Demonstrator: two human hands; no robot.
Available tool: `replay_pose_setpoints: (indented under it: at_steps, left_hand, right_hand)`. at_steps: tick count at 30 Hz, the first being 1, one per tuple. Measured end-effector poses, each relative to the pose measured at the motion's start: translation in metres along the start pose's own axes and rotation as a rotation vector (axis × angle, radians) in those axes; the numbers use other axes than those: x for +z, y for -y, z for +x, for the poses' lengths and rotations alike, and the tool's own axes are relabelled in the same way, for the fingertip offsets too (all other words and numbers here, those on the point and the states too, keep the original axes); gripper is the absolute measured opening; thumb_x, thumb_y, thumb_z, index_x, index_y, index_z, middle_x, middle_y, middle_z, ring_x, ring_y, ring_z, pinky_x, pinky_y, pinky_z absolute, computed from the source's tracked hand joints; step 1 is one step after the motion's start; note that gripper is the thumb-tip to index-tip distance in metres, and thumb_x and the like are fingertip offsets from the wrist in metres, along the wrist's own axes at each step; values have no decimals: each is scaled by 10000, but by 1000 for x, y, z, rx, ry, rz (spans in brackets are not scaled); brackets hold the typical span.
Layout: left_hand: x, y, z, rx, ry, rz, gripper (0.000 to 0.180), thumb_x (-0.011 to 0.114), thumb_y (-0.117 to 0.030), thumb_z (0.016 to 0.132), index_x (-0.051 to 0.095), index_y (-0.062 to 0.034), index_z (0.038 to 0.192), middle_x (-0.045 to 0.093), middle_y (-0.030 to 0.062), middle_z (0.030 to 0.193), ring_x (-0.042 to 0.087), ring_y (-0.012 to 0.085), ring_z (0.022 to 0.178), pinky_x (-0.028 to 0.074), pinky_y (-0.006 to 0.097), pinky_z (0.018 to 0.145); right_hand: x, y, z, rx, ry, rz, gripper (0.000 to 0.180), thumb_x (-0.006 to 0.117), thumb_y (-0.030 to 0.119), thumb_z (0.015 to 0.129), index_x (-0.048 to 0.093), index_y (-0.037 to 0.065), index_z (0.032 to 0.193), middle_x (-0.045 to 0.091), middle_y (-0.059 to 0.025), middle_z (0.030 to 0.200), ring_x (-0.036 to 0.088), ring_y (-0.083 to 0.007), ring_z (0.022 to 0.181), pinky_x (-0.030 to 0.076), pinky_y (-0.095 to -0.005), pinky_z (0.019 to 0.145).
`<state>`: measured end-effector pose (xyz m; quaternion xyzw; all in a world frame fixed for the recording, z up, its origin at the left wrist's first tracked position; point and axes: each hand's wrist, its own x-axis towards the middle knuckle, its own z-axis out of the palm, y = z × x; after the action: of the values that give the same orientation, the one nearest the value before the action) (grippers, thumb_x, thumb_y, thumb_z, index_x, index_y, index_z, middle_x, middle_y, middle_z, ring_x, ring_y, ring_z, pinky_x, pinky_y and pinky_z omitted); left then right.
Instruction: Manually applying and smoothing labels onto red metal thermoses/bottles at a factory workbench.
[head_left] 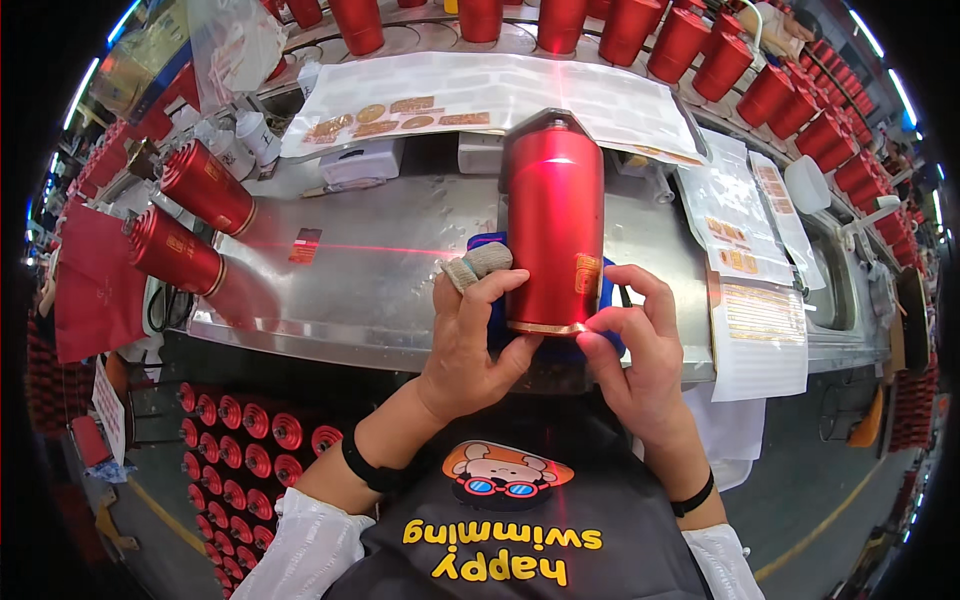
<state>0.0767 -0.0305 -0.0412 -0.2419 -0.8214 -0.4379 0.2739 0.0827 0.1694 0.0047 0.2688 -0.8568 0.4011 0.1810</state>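
Observation:
A glossy red metal canister (540,220) lies on its side in front of me, its lower end toward me, in a dark cradle (520,128) with blue padding. My left hand (470,340) grips its left side, thumb at the near rim; grey cloth covers some fingertips. Along that rim runs a thin gold strip (545,328). My right hand (640,350) pinches the strip's right end between thumb and forefinger, the other fingers bent beside the canister. Just above sits a small gold label (587,274) on the red surface.
Two red canisters (205,190) lie at left on the steel table (370,270). Sheets of gold stickers (400,105) lie behind, and a sheet of gold strips (765,320) hangs over the right edge. Several canisters (625,35) stand on a curved conveyor; more fill a rack (245,450) below left.

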Motion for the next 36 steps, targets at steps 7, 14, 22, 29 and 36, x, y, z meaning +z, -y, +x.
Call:
replay_pose_setpoints:
  at_steps: [7,14,22,29,36]
  left_hand:
    - [-2,-1,1,-31,31,-75,567,717,-190,773,479,-61,1271,496,169,1215,436,345,1094,350,419,968]
    - [6,0,-5,-287,-9,-389,513,658,-312,864,481,-28,1254,485,178,1219,424,333,1121,332,405,989]
    - [7,-8,1,-234,-44,-239,507,667,-278,858,474,-14,1245,482,195,1209,427,341,1112,329,412,982]
    - [9,-7,0,-230,-41,-239,507,667,-253,854,463,-9,1249,483,196,1202,431,344,1108,332,412,978]
    - [9,-6,1,-188,-55,-208,496,661,-252,860,461,-10,1243,481,194,1205,433,339,1109,335,410,978]
  right_hand:
    - [-4,6,1,85,36,121,205,737,188,823,613,26,844,485,-199,1216,546,-298,1030,480,-310,749]
    - [-5,13,5,175,37,154,165,731,125,798,606,22,828,497,-203,1188,563,-280,1014,483,-300,760]
    - [-11,19,8,165,64,177,99,683,35,792,592,0,775,508,-163,1164,559,-153,767,466,-270,664]
    - [-6,14,3,253,37,177,95,675,33,795,587,8,770,506,-157,1162,537,-125,741,445,-251,630]
    - [-5,12,1,338,48,266,82,643,25,787,563,16,775,473,-149,1218,490,-160,992,400,-235,728]
